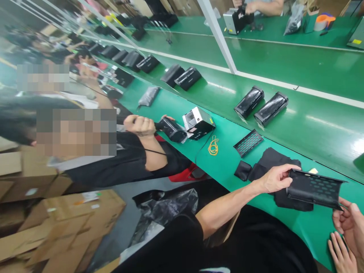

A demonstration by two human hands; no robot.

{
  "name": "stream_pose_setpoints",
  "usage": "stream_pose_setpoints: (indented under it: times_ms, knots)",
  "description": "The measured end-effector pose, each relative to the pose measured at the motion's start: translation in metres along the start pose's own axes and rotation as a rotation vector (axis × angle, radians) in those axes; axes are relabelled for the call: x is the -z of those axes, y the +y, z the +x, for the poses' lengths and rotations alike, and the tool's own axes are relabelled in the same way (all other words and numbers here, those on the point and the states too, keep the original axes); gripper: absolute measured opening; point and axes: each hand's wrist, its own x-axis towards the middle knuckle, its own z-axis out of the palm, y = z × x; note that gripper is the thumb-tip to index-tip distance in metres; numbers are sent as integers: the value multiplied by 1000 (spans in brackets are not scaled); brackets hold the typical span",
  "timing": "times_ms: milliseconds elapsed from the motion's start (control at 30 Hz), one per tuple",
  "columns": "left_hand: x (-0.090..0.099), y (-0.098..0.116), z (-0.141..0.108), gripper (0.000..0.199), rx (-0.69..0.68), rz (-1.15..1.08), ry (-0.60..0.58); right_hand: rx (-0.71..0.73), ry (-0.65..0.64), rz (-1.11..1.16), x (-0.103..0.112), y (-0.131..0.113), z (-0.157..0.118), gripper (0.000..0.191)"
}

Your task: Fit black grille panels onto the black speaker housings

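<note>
A black curved cover with rows of slots is held above the green workbench. My left hand pinches its left end between thumb and fingers. At the cover's lower right corner, my right hand grips the edge with its fingertips, partly cut off by the frame. Under the cover lies a folded black cloth. A second slotted black panel rests on the bench beyond the cloth, and a small black piece lies at the cloth's left. Below my right hand, another hand shows, seemingly someone else's.
Two glossy black housings lie on the green line ahead, with several more farther left. A co-worker's hand grips a tool by a black cylinder, beside a silver-black box. Yellow bands lie nearby. Cardboard boxes stand lower left.
</note>
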Motion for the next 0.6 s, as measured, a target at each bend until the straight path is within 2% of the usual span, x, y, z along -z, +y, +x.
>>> stream_pose_setpoints:
  times_ms: [233, 300, 400, 500, 600]
  knots:
    - [2, -7, -3, 53, -18, 115, 20, 101, 49, 19, -16, 0, -3, 69]
    - [5, -10, -3, 56, -11, 91, 1, 123, 70, 28, -16, -2, -1, 73]
    - [14, -15, 4, 67, 22, -51, -86, 135, 106, 17, -14, -7, 2, 76]
    - [19, -21, 24, 79, 205, -241, -202, 144, 57, -43, -22, -13, 6, 75]
    - [12, -29, 52, 84, 406, -394, -339, 195, -20, -147, -37, -20, 21, 78]
